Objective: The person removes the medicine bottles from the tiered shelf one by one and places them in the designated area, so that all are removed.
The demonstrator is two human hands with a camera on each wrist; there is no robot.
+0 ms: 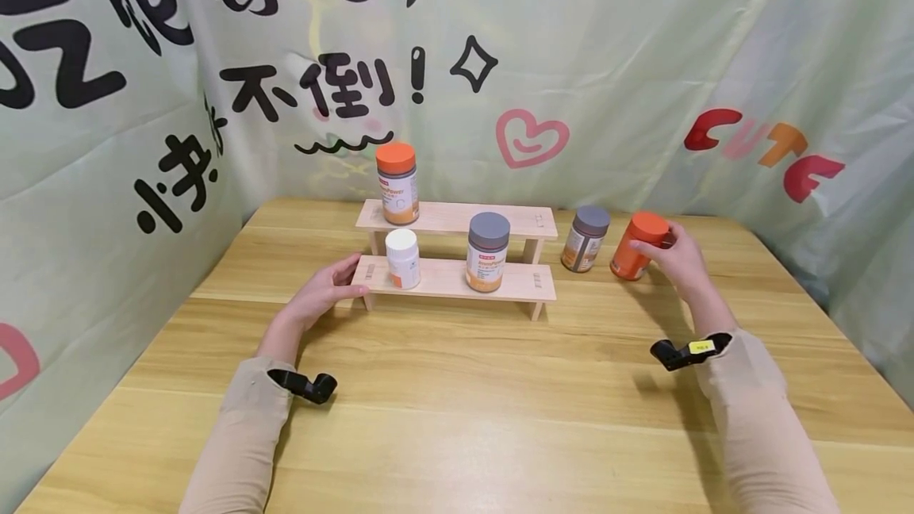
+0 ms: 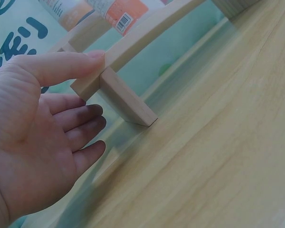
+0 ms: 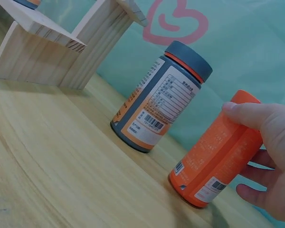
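Note:
A two-tier wooden shelf [image 1: 457, 279] stands on the table. My left hand [image 1: 323, 292] holds the left end of its lower board, thumb on the front edge and the other fingers behind. On that board stand a small white bottle [image 1: 404, 260] and a grey-capped supplement bottle [image 1: 488, 254]; an orange-capped bottle [image 1: 397, 185] is on the upper board. To the right, my right hand [image 1: 678, 258] grips an orange bottle [image 3: 213, 156] near its top, thumb on the near side. The bottle is upright on or just over the table, beside another grey-capped bottle [image 3: 156, 102].
The wooden table [image 1: 457, 419] spreads out in front of the shelf. A pale printed curtain [image 1: 614, 38] hangs behind and along the sides. Each wrist carries a small black camera.

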